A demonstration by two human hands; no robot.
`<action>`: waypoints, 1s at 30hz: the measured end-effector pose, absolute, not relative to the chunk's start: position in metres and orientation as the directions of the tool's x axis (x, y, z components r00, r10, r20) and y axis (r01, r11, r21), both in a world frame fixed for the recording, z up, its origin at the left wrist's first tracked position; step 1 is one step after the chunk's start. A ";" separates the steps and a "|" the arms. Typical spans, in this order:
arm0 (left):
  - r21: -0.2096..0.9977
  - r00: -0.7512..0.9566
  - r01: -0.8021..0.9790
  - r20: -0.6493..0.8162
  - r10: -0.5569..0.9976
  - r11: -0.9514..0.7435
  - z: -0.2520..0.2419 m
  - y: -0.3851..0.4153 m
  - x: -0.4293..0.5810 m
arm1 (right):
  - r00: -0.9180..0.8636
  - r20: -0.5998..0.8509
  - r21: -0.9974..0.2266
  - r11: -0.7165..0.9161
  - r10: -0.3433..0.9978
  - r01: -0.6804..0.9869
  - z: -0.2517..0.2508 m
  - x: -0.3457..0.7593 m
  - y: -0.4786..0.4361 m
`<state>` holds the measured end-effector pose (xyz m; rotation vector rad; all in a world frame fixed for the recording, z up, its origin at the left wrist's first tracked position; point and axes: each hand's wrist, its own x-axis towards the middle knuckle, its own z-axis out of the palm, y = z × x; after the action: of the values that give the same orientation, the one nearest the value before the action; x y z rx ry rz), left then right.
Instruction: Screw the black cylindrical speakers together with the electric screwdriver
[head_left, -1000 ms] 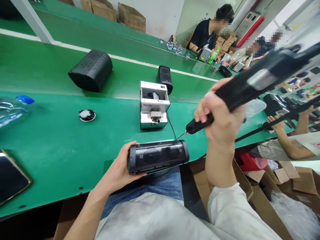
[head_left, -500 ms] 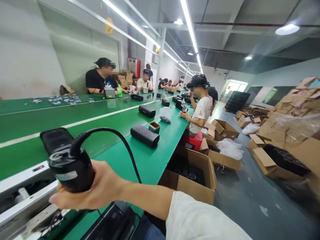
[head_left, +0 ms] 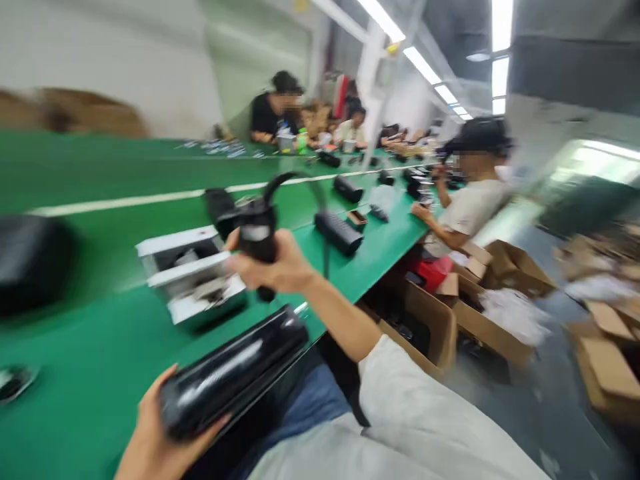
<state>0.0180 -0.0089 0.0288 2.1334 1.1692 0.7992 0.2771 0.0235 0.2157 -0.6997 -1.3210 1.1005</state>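
Observation:
My right hand [head_left: 280, 263] is wrapped round a black electric screwdriver [head_left: 257, 233], upright, its cable arching from the top. The tool's lower end shows below my fist, above the bench. At the front edge of the bench, my left hand [head_left: 160, 433] grips the near end of a long black, glossy speaker-like housing [head_left: 235, 373], its thumb and fingers on opposite sides. The housing lies slantwise below the screwdriver; the two look apart. Just behind them stands a white open-topped box-like fixture [head_left: 193, 273] with metal parts in it. Motion blurs the view.
More black housings [head_left: 339, 232] stand along the green bench [head_left: 100, 360], with a small brown box [head_left: 357, 219] and a plastic bag [head_left: 383, 200]. A co-worker [head_left: 475, 193] works to the right. Open cartons [head_left: 445, 333] line the floor. A blurred black object [head_left: 35, 263] is at left.
The view has swung left and down. My left hand has come into view, gripping the black housing. My right hand still holds the screwdriver, now farther from the camera.

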 end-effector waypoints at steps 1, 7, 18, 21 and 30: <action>0.740 0.380 0.546 0.198 0.903 -0.392 0.021 -0.022 0.004 | -0.051 0.459 -0.874 0.441 0.887 -0.205 0.221 0.276 0.026; 0.852 0.384 0.432 0.121 0.915 -0.294 0.005 -0.025 -0.016 | 0.274 0.704 -0.664 0.744 0.656 -0.075 0.239 0.252 0.080; 0.869 0.397 0.402 0.119 0.910 -0.289 0.007 -0.028 -0.016 | 0.240 0.755 -0.645 0.757 0.610 0.106 0.206 0.207 0.142; 0.867 0.394 0.403 0.123 0.911 -0.292 0.007 -0.027 -0.015 | 0.228 0.761 -0.641 0.758 0.608 0.121 0.204 0.207 0.145; 0.860 0.395 0.411 0.130 0.909 -0.301 0.010 -0.028 -0.015 | 0.177 0.716 -0.696 0.710 0.676 0.104 0.207 0.215 0.124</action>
<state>-0.0147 -0.0280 0.0099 1.8827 1.1358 0.8179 0.2150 0.1242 0.2071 -0.7152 -1.3553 0.4572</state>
